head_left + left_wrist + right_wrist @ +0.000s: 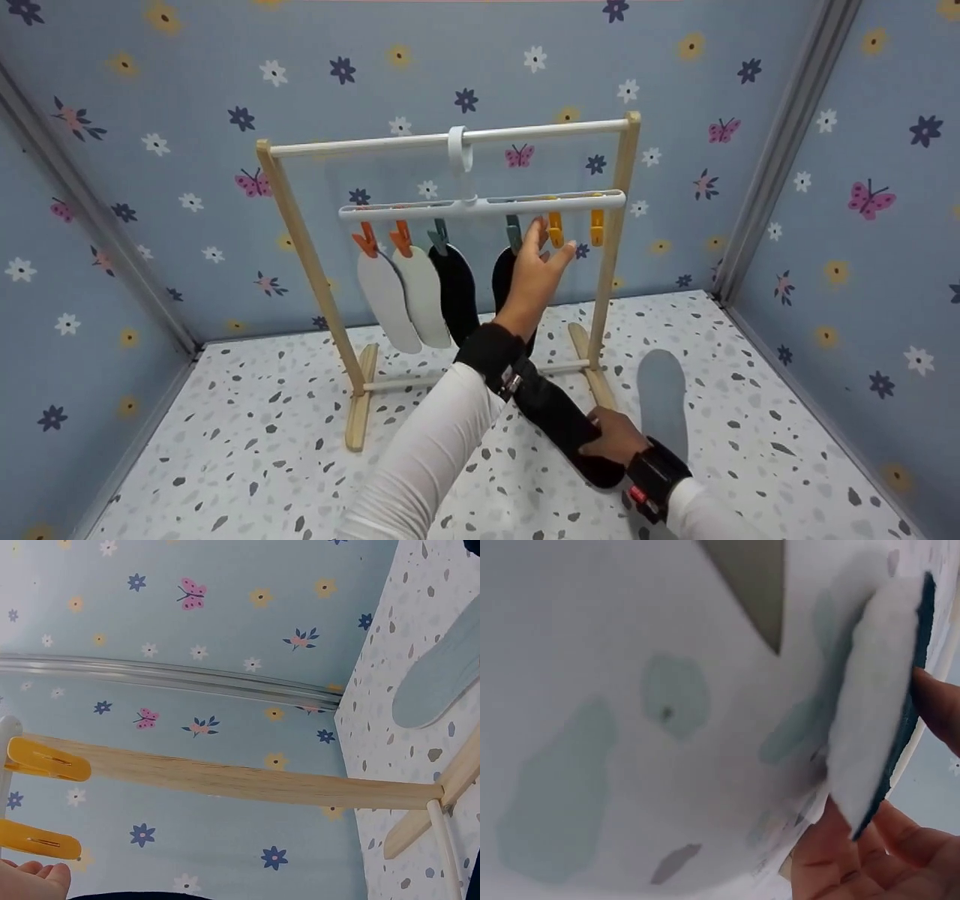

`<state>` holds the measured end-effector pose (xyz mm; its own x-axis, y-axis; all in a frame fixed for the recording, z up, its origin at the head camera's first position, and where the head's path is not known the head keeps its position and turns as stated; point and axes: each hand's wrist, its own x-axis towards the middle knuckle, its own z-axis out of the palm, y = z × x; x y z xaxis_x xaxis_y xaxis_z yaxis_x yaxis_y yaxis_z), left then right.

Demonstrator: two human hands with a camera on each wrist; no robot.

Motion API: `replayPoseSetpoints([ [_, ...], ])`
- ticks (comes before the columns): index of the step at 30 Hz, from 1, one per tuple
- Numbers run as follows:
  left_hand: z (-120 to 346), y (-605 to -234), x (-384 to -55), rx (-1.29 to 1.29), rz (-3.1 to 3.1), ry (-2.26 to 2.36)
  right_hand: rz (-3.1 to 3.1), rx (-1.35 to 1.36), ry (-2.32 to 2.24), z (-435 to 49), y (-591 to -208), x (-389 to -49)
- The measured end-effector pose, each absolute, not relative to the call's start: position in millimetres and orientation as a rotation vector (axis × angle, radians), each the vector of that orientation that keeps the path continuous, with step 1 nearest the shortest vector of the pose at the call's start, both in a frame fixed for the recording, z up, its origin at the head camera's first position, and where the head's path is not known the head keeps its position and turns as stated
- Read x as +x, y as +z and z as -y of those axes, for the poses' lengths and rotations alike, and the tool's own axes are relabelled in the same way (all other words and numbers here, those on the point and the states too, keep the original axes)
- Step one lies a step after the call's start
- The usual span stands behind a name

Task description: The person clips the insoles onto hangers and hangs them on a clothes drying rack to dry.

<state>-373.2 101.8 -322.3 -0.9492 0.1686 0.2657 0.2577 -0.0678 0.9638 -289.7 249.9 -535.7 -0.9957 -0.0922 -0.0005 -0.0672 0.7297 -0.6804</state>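
Observation:
My left hand (534, 281) reaches up to the hanger, thumb and fingers spread around the inner yellow clip (555, 229). In the left wrist view its fingertips (56, 877) are right beside that yellow clip. Low on the right, my right hand (616, 437) pinches a black insole (559, 416) between thumb and fingers near one end. The insole slants up toward my left wrist, and its white underside (874, 697) shows in the right wrist view. Behind my left hand, another black insole (504, 274) hangs from a green clip (514, 232), partly hidden.
A white hanger (420, 212) hooks over the rail of a wooden rack (296, 232). At its left, two white insoles (386, 300) hang from orange clips (365, 240), beside a black insole (455, 289). A grey-blue insole (663, 390) lies on the speckled floor.

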Motion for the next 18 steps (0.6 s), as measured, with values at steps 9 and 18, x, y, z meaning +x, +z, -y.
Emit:
replayPoseSetpoints([
  [9, -103, -321, -380, -0.468, 2.006, -2.256, -2.779, -0.161, -1.278, -255, -540, -290],
  [18, -103, -323, -382, -0.505, 1.947, -2.234, -2.592, -0.201, -1.409, -264, -546, -290],
])
